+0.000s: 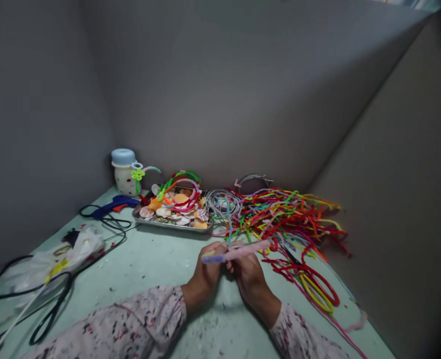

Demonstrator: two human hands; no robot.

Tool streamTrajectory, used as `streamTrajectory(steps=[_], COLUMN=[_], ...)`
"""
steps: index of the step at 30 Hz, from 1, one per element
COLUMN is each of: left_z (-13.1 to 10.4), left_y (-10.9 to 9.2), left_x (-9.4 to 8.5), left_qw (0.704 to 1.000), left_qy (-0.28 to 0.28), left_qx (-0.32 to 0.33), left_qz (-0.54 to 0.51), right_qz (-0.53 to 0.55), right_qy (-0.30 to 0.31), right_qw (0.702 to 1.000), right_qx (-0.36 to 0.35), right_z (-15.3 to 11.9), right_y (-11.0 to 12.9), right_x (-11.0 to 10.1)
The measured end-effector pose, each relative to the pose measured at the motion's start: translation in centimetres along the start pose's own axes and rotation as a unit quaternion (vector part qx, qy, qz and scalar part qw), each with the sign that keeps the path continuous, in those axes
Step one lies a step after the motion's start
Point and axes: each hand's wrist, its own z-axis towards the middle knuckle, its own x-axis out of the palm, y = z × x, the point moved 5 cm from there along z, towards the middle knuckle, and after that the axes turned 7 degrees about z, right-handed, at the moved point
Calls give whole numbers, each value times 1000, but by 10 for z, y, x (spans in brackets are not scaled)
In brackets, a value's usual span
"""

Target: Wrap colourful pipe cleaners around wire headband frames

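Note:
Both hands meet over the middle of the table. My left hand (208, 269) has its fingers closed on the left part of a fuzzy pipe-cleaner piece (248, 249), purple at its left end and pink along the rest. Close beside it, my right hand (248, 274) pinches the same piece from below, its fingers bent. A light blue pipe cleaner (228, 222) sticks up from between the hands. A red curl (273, 244) shows at the pink piece's right end. The fingertips partly hide how the pieces join.
Behind the hands lie a metal tray (171, 227) of shells, a wire coil (223, 203) and a heap of coloured pipe cleaners (287, 214). A blue-lidded jar (123, 172), a blue glue gun (115, 204), black cables and a plastic bag (81, 249) are left. Scissors (306, 269) lie right.

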Motion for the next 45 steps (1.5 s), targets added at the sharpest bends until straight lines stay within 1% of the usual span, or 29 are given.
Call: streamTrajectory(steps=[2, 4, 5, 7, 9, 11, 14, 15, 19, 22, 25, 28, 29, 32, 36, 39, 42, 45], left_z=[4, 6, 7, 8, 9, 7, 3, 2, -3, -1, 3, 6, 6, 5, 4, 5, 6, 8], left_y=[2, 6, 6, 8, 12, 12, 3, 0, -11, -7, 1, 5, 5, 3, 2, 7, 12, 16], left_x=[-2, -5, -7, -9, -8, -9, -8, -7, -5, -5, -5, -7, -8, -10, -12, -15, -17, -19], left_qw=[1000, 998, 998, 998, 997, 996, 994, 993, 991, 991, 994, 997, 997, 998, 998, 998, 999, 999], left_qy=[10, 2, 1, 8, 34, 49, 59, 67, 63, 59, 60, 28, 26, 19, 24, 14, 3, -10], left_qx=[-23, -63, -65, -57, -45, -14, 28, 32, 44, 26, 7, -26, -28, -35, -35, -38, -33, -34], left_qz=[6, 7, 10, 20, 49, 77, 93, 95, 113, 114, 93, 60, 60, 55, 55, 50, 35, 39], right_qz=[11, 26, 30, 34, 27, 2, -45, -55, -61, -39, 15, 79, 91, 94, 26, -39, -107, -142], right_qy=[21, 40, 44, 40, 25, 13, 4, 1, -13, -11, 5, 34, 39, 31, 58, 57, 40, 43], right_qw=[1000, 999, 998, 998, 999, 1000, 999, 998, 998, 999, 1000, 996, 995, 995, 998, 997, 989, 977], right_qx=[12, 20, 21, 21, 21, 16, 4, 1, 0, 2, 9, 35, 34, -3, -23, -40, -93, -150], right_z=[2, 3, 4, 6, 7, 8, 7, 6, 3, 3, 5, 4, 4, 0, -2, 0, 2, 2], right_y=[1, 2, 2, 1, 0, -2, 0, 0, 3, 1, 1, 3, 4, 11, 12, 14, 22, 26], right_x=[1, 3, 3, 2, 0, -3, -5, -5, -3, -3, -2, 3, 5, 5, 5, 3, 1, 2])
